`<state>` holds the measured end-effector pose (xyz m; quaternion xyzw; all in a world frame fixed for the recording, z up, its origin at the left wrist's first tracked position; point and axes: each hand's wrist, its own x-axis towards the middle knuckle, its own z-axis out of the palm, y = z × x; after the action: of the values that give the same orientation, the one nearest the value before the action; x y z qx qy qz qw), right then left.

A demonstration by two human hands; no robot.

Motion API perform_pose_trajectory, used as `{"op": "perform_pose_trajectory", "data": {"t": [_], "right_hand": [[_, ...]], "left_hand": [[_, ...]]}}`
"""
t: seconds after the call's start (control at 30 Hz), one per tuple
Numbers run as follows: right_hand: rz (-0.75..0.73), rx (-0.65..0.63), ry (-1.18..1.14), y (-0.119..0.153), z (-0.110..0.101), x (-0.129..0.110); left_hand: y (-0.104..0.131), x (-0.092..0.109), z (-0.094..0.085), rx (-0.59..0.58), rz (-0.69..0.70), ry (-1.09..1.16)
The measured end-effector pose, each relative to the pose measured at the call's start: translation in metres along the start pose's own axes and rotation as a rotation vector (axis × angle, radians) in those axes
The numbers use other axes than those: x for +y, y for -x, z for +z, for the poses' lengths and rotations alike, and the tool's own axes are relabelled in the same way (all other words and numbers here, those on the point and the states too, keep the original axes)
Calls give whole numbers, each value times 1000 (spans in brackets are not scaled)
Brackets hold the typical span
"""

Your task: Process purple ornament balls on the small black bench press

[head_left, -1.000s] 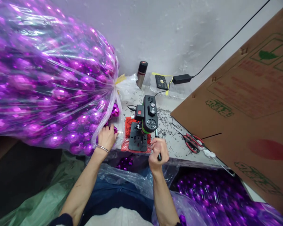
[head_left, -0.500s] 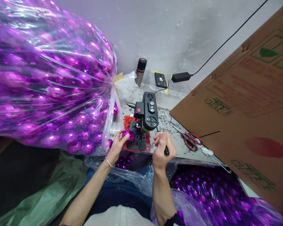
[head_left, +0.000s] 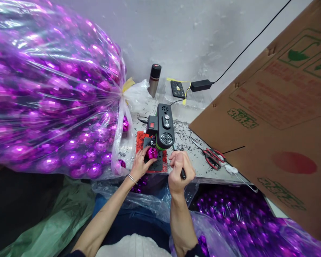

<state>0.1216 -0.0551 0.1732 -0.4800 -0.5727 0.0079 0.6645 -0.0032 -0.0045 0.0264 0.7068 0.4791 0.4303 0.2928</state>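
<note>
My left hand (head_left: 141, 167) holds a shiny purple faceted ball (head_left: 152, 153) between thumb and fingers, under the front end of a small black bench machine (head_left: 165, 125) that looks like a mini drill press. The ball rests on or just above the machine's slotted black base plate (head_left: 157, 165); which of the two I cannot tell. My right hand (head_left: 180, 171) is wrapped in a fist round the black-tipped lever handle (head_left: 183, 174) at the machine's right side. Under the base plate lies a red mat (head_left: 140, 138) strewn with dark shavings. The machine's working tip is hidden behind its head.
A big clear bag of purple balls (head_left: 69, 107) bulges at the left. Red-handled scissors (head_left: 213, 159) lie near a leaning cardboard box (head_left: 280, 125). Behind the machine are a dark bottle (head_left: 154, 80), a phone (head_left: 177, 89) and a power adapter (head_left: 201, 85). More purple balls (head_left: 230, 214) fill the lower right.
My left hand has moved right with the purple ball, bringing it from the base plate's left edge to under the machine's head. My right hand stays on the lever. The view shifted slightly.
</note>
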Motion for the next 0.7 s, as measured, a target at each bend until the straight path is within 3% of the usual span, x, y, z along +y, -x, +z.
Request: {"op": "perform_pose_trajectory", "data": {"t": [0.13,0.3,0.53,0.7], "right_hand": [[-5,-10,2,4,-2,2],[-37,-27,40,18,-3,12],[-192,36,74,49,6,47],[-188,76,82,58,9,58]], "left_hand": [[-3,-1,5,1,112,-17],[0,-7,15,45,130,-74],[3,-12,19,101,180,-124],[4,-13,21,112,184,-128]]}}
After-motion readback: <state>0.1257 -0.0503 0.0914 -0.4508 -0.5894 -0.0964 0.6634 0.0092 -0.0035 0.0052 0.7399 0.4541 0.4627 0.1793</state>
